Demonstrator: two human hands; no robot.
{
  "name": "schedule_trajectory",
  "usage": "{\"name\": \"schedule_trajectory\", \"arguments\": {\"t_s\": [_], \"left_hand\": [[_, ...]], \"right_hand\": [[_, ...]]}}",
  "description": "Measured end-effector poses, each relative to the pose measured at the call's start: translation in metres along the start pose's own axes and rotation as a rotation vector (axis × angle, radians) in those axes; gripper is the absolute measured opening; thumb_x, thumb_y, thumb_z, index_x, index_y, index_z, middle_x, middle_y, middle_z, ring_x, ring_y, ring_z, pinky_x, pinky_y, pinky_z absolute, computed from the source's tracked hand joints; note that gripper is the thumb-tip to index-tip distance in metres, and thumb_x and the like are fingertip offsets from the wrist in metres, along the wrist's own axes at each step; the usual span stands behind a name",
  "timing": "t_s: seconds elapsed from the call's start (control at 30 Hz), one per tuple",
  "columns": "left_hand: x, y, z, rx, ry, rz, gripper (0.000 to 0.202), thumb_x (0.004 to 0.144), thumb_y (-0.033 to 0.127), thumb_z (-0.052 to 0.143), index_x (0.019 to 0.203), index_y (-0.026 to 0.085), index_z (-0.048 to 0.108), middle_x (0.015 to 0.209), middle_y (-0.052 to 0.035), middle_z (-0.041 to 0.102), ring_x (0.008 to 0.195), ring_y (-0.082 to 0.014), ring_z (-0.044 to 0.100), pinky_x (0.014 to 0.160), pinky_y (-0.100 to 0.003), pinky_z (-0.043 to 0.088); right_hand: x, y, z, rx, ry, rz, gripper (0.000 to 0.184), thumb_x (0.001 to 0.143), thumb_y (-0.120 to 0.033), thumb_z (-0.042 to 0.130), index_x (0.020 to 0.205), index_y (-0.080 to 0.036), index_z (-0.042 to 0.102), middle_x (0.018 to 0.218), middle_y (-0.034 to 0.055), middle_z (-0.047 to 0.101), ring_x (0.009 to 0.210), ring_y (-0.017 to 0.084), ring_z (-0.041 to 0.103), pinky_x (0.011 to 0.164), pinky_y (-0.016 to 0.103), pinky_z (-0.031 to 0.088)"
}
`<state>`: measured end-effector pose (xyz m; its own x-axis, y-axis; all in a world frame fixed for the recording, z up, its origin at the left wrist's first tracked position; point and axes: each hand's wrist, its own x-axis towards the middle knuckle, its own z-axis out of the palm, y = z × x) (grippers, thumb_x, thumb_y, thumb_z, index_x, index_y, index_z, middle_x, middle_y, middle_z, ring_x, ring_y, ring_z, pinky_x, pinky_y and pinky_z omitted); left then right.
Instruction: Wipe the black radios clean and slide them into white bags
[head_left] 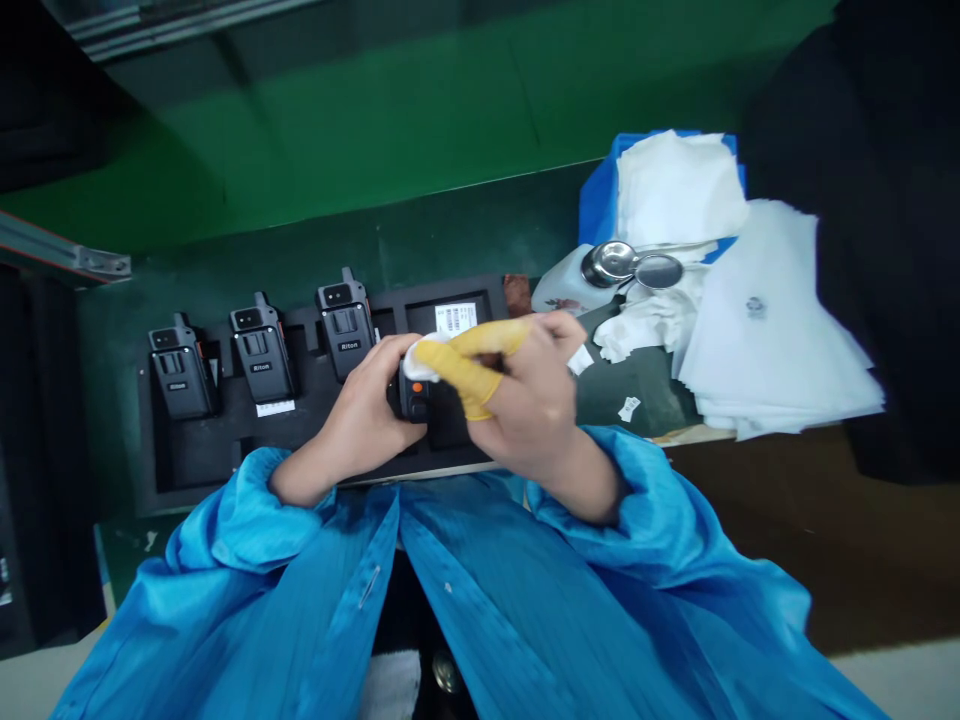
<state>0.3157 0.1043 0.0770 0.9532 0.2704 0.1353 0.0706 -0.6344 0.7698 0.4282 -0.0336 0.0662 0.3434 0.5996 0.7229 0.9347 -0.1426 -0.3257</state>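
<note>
My left hand (365,410) is wrapped round a black walkie-talkie (415,402) with an orange button on its side. My right hand (529,390) wears yellow finger cots on the thumb and index finger. Between those fingers it pinches a white cloth (420,366), pressed against the top of the walkie-talkie. Much of that radio is hidden by my hands. Below it lies a black foam tray (225,480), where three more walkie-talkies stand: one at the left (182,370), one in the middle (262,352) and one nearest my left hand (347,328).
Right of the tray are a white pump bottle (570,282) with its metal lid up, crumpled white cloths (645,320), a blue box (596,205) of white cloths and a stack of white plastic bags (776,330). A barcode label (456,317) lies in the tray.
</note>
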Motion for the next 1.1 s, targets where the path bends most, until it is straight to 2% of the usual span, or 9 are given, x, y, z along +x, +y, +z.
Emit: {"name": "schedule_trajectory", "arguments": {"t_s": [0.07,0.13,0.37,0.53,0.63,0.77,0.9,1.1], "left_hand": [[0.0,0.001,0.0,0.018,-0.004,-0.003,0.057,0.062,0.003,0.06,0.115,0.02,0.05,0.114,-0.0044,0.065,0.106,-0.0211,0.063,0.09,-0.035,0.052],[0.0,0.003,0.001,0.036,-0.003,-0.009,0.055,0.062,0.003,0.059,0.113,0.021,0.051,0.112,-0.0037,0.065,0.104,-0.0205,0.063,0.089,-0.034,0.052],[-0.003,0.009,0.005,0.064,0.002,-0.001,0.054,0.064,0.004,0.06,0.114,0.022,0.052,0.113,-0.0039,0.066,0.105,-0.0204,0.064,0.09,-0.035,0.052],[-0.005,0.007,0.005,0.05,0.005,-0.016,0.057,0.062,0.003,0.059,0.115,0.021,0.052,0.117,-0.0049,0.065,0.111,-0.0216,0.062,0.095,-0.036,0.051],[-0.005,0.006,0.004,0.04,0.007,-0.012,0.057,0.062,0.003,0.059,0.115,0.021,0.052,0.117,-0.0049,0.064,0.112,-0.0216,0.061,0.096,-0.037,0.05],[-0.006,0.006,0.003,0.017,0.019,-0.042,0.056,0.062,0.002,0.06,0.115,0.021,0.052,0.118,-0.0049,0.063,0.113,-0.0213,0.061,0.097,-0.036,0.05],[-0.007,0.006,0.001,0.009,0.009,-0.06,0.057,0.062,0.002,0.061,0.115,0.022,0.051,0.12,-0.0044,0.063,0.116,-0.0223,0.059,0.1,-0.038,0.048],[-0.007,0.005,0.001,0.01,0.011,-0.05,0.058,0.062,0.001,0.061,0.115,0.022,0.051,0.119,-0.0042,0.063,0.116,-0.0222,0.059,0.1,-0.038,0.048]], "right_hand": [[-0.002,-0.004,0.003,-0.029,-0.07,-0.042,0.034,0.087,-0.01,0.046,0.083,-0.031,0.073,0.077,-0.0024,0.059,0.078,0.012,0.047,0.085,0.039,0.027],[-0.006,-0.006,0.004,-0.043,-0.115,-0.045,0.034,0.087,-0.011,0.046,0.076,-0.029,0.072,0.073,-0.0027,0.058,0.08,0.013,0.047,0.087,0.04,0.026],[-0.012,-0.009,-0.007,0.041,-0.108,0.003,0.039,0.084,-0.009,0.045,0.103,-0.031,0.072,0.08,-0.0018,0.064,0.08,0.013,0.052,0.086,0.038,0.027],[-0.019,-0.009,-0.01,0.129,-0.162,0.036,0.05,0.079,-0.004,0.046,0.11,-0.036,0.069,0.086,-0.0044,0.067,0.082,0.013,0.054,0.084,0.038,0.028],[-0.025,-0.005,-0.009,0.154,-0.116,0.047,0.053,0.078,-0.003,0.046,0.113,-0.036,0.069,0.089,-0.0032,0.066,0.082,0.013,0.054,0.084,0.039,0.029],[-0.034,0.002,-0.007,0.1,-0.028,0.102,0.051,0.077,-0.003,0.048,0.111,-0.034,0.069,0.086,-0.0017,0.063,0.079,0.012,0.053,0.081,0.037,0.03],[-0.041,0.007,-0.007,0.06,-0.035,0.168,0.048,0.075,0.0,0.05,0.104,-0.03,0.072,0.086,-0.0003,0.063,0.081,0.013,0.056,0.079,0.037,0.031],[-0.047,0.009,-0.006,0.021,-0.04,0.187,0.044,0.074,-0.001,0.049,0.099,-0.028,0.072,0.085,-0.0002,0.063,0.081,0.014,0.057,0.078,0.037,0.032]]}}
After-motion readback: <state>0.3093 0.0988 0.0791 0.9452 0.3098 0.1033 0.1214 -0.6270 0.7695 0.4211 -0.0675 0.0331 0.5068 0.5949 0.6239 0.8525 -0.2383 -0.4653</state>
